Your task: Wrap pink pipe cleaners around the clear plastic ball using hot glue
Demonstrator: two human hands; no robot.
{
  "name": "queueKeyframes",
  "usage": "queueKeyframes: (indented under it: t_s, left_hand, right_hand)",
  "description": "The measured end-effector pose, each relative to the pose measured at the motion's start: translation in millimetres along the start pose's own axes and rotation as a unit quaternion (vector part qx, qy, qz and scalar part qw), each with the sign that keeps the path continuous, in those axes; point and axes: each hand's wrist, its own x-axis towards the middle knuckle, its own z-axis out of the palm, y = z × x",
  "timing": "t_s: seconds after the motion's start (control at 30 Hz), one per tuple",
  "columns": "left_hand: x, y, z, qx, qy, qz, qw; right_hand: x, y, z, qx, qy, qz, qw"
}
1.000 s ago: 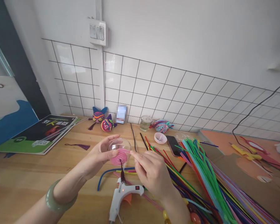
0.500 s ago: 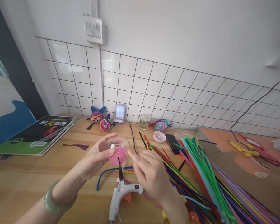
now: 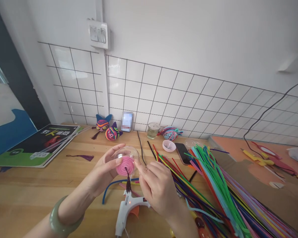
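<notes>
While the white wall point(image 3: 188, 36) rises plain at the top, its lower part is ruled into squares by dark lines, with a switch plate point(image 3: 98, 34) mounted above them. The wooden table point(image 3: 17, 195) runs along its foot, pale and striped with grain. At the left lies a black-and-green magazine point(image 3: 22, 145); at the right, an orange-and-brown board point(image 3: 233, 145) carries a yellow tool point(image 3: 257, 158). Against the wall stand two striped balls, a lit screen point(image 3: 127, 121) and a glass jar point(image 3: 153, 131). A bundle of pipe cleaners point(image 3: 216, 185), green uppermost, spreads over the right half, near a dark phone point(image 3: 182, 154).

Above the middle of the table, held up off the wood, is a clear ball point(image 3: 124, 151), see-through and shiny. A flat pink coil point(image 3: 124, 166) covers its near side in neat rings, and a dark tassel point(image 3: 128, 185) hangs from the centre, in front of the white glue gun point(image 3: 124, 211) with its small glowing light.

The left hand point(image 3: 103, 170) clamps the ball, thumb in front on the coil's edge, fingers behind. The right hand point(image 3: 156, 183) reaches its index finger to the coil's right edge, other fingers curled; whether it pinches anything cannot be told.
</notes>
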Motion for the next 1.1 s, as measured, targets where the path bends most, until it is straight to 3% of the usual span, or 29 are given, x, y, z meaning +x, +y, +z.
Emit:
queueKeyframes:
  t_s: [0.17,0.37,0.77,1.1]
  left_hand:
    - [-1,-10,4,-0.042,-0.012,-0.009,0.999]
    - [-3,-20,13,-0.087,0.017,0.002,0.996]
    - [-6,-21,25,-0.062,0.026,0.061,0.996]
    - [-8,-26,26,-0.115,0.005,0.017,0.993]
  right_hand:
    - [0,-4,2,-0.022,-0.005,-0.002,1.000]
    - [1,-7,2,-0.014,-0.001,0.011,1.000]
    - [1,-5,7,-0.031,0.023,0.014,0.999]
    - [0,-3,8,-0.038,0.056,0.001,0.998]
